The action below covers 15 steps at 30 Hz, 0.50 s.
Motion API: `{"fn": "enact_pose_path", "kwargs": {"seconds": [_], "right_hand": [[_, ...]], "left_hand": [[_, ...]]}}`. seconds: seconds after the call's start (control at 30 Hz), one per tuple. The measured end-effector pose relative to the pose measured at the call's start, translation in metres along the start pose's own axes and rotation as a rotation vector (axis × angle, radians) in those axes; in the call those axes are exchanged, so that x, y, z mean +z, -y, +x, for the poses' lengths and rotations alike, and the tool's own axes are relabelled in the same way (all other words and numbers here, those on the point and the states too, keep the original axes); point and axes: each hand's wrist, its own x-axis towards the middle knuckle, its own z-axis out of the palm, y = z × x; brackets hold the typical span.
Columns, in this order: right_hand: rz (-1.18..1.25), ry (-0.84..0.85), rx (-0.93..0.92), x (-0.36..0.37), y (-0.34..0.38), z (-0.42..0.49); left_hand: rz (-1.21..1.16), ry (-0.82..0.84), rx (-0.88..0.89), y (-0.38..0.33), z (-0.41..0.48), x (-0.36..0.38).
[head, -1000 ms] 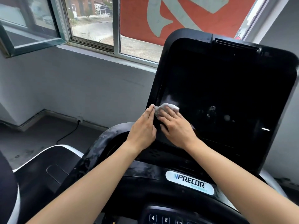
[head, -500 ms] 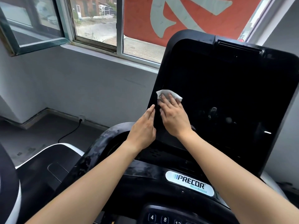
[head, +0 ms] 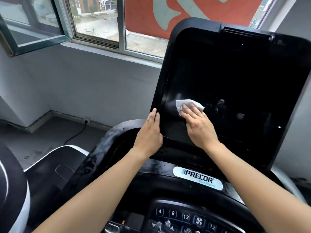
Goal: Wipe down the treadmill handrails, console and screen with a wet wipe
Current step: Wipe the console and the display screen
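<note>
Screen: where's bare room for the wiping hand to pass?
Free: screen above the wet wipe up to the top bezel, and right past the smudges to the right edge. Crowded: lower-left corner, right hand pressing the wipe, left hand on the frame beside it.

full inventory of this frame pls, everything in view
wet wipe: 1, white, screen's lower left, under right hand
screen: 1, black, centre right
keypad: 1, black, white numbers, bottom centre
Precor badge: 1, white, below screen
handrail: 1, black, smeared, left of console
cable: 1, black, floor by wall
window: 1, grey frame, upper left
banner: 1, red, outside
left hand: flat on screen's left edge
right hand: pressing wipe
</note>
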Motion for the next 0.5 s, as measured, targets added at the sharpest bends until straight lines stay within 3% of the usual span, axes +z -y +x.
{"fn": "enact_pose_path", "kwargs": {"seconds": [0.07, 0.23, 0.3, 0.43, 0.5], "right_hand": [[0.022, 0.005, 0.016, 0.009, 0.014, -0.011], [-0.041, 0.19, -0.273, 0.021, 0.02, -0.043], [-0.06, 0.194, -0.301, 0.015, 0.01, -0.04], [0.013, 0.0, 0.062, 0.002, 0.006, -0.027], [0.033, -0.03, 0.138, 0.007, 0.018, -0.031]], "left_hand": [[-0.005, 0.023, -0.032, -0.004, -0.006, 0.007], [0.013, 0.046, -0.059, -0.005, -0.018, 0.012], [-0.041, 0.047, -0.079, -0.004, -0.022, 0.012], [-0.127, 0.051, -0.118, -0.004, -0.03, 0.009], [-0.142, 0.056, -0.128, -0.004, -0.034, 0.009]]}}
